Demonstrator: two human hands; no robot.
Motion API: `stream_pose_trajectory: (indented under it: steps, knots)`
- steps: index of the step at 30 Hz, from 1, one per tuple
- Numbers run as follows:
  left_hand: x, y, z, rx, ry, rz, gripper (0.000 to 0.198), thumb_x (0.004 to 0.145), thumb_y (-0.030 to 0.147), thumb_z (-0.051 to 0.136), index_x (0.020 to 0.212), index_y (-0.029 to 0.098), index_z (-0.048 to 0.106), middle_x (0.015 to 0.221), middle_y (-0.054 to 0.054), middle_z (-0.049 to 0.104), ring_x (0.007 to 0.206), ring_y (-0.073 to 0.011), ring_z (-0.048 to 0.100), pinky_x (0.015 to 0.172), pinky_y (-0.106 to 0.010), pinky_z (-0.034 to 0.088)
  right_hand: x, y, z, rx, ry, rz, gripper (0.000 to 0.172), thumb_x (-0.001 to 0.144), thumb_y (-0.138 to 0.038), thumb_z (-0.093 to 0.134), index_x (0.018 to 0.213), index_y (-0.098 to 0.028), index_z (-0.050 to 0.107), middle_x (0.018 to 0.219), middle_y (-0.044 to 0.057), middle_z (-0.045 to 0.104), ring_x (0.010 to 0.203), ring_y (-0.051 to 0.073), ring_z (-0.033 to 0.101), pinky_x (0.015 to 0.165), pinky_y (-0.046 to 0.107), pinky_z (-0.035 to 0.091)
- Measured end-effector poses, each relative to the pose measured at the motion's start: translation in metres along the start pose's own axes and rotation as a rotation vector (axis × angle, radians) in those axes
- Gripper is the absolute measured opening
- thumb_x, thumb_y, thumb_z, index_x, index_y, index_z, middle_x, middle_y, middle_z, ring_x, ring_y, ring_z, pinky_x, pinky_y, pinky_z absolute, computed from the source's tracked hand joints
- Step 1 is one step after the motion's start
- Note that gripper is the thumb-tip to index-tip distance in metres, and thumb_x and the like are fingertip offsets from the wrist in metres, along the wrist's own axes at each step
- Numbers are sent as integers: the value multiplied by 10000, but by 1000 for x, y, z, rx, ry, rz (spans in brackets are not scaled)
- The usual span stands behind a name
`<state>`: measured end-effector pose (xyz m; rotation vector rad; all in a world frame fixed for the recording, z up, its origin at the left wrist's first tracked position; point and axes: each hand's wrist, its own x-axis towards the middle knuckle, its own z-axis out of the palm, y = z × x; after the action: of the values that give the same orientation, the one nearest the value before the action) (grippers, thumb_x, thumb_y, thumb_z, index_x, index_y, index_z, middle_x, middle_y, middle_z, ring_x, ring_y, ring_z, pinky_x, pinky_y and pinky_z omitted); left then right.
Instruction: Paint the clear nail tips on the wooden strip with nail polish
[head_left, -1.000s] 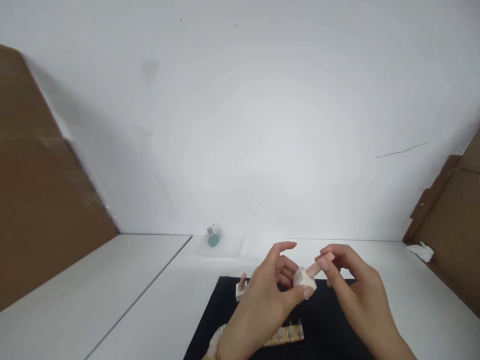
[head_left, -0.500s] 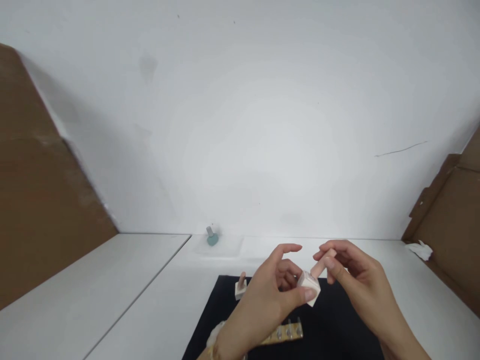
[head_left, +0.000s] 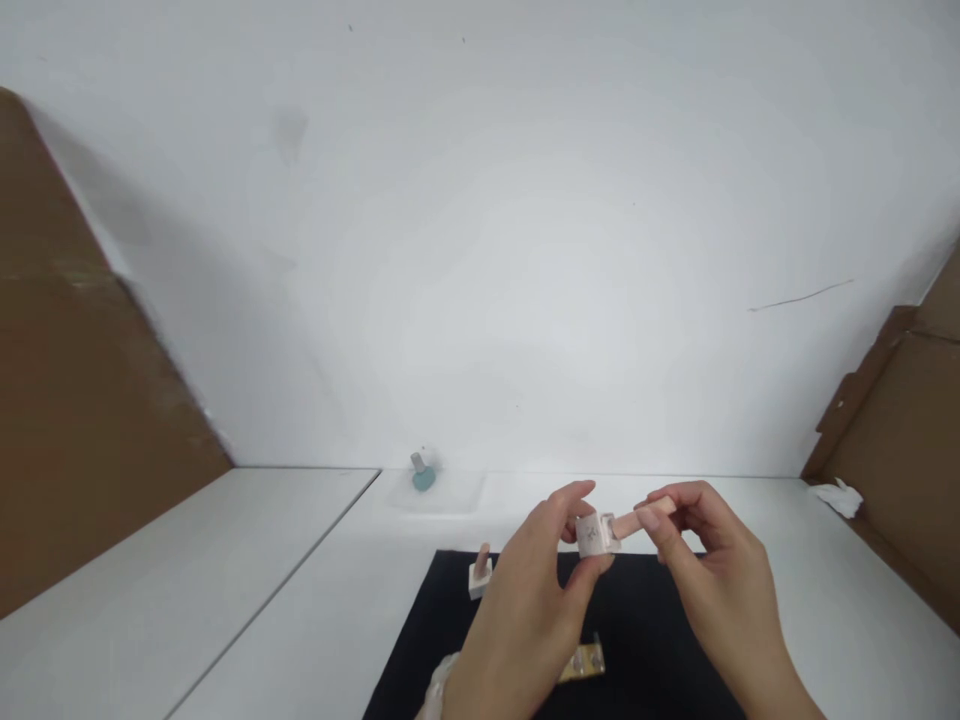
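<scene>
My left hand [head_left: 544, 585] grips a small square nail polish bottle [head_left: 595, 535] between thumb and fingers, above the black mat. The bottle is whitish with a small dark mark on its side and lies tilted sideways. Its long pink cap [head_left: 637, 520] points right and is pinched by the thumb and fingers of my right hand [head_left: 720, 580]. Whether the cap is fully screwed on, I cannot tell. Another bottle [head_left: 480, 585], white with a brownish cap, stands on the mat left of my left hand.
Under my hands lies a black mat [head_left: 645, 640] with a gold strip [head_left: 585, 662] partly hidden by my left wrist. A teal bottle with a grey cap [head_left: 423, 475] is by the back wall. Crumpled white tissue [head_left: 838, 497] lies at right, near brown cardboard [head_left: 892, 440].
The bottle has turned from an upward slant to nearly level and moved slightly left and up. Both hands still hold it, and my left wrist covers more of the gold strip.
</scene>
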<state>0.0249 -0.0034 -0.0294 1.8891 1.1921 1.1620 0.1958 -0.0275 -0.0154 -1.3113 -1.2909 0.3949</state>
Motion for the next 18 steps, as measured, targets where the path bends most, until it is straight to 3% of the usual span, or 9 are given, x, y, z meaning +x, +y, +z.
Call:
stream_pose_trajectory:
  steps: [4,9,14,18]
  knots:
    - [4,-1,-4,46,41,-14,463,865,166,637,1268,382,563,1154,26,751,1048,-252,696,987,-469,485,-3,1,-3,19,-52,-83,172,952,-434,687,934,-270,737,866,-1,787,545,135,595,533,245,524]
    - [9,8,-10,-8,-36,-82,413,821,205,704,1196,345,603,1051,27,776,935,-238,722,966,-462,498,-3,3,-4,34,-70,-162,125,998,-348,629,1062,-303,727,1005,5,802,523,123,595,504,241,520]
    - [5,15,-8,59,-63,-84,417,812,220,711,1205,327,621,966,25,784,867,-225,729,890,-397,550,-5,2,0,-54,4,-190,91,958,-368,673,957,-281,702,847,-8,768,589,159,633,589,270,530]
    - [-1,7,-5,177,-33,40,414,876,190,641,1262,339,620,1086,-8,786,999,-249,734,921,-408,564,-3,0,0,-13,-15,-50,188,930,-433,706,864,-262,663,750,-7,748,655,178,645,597,262,514]
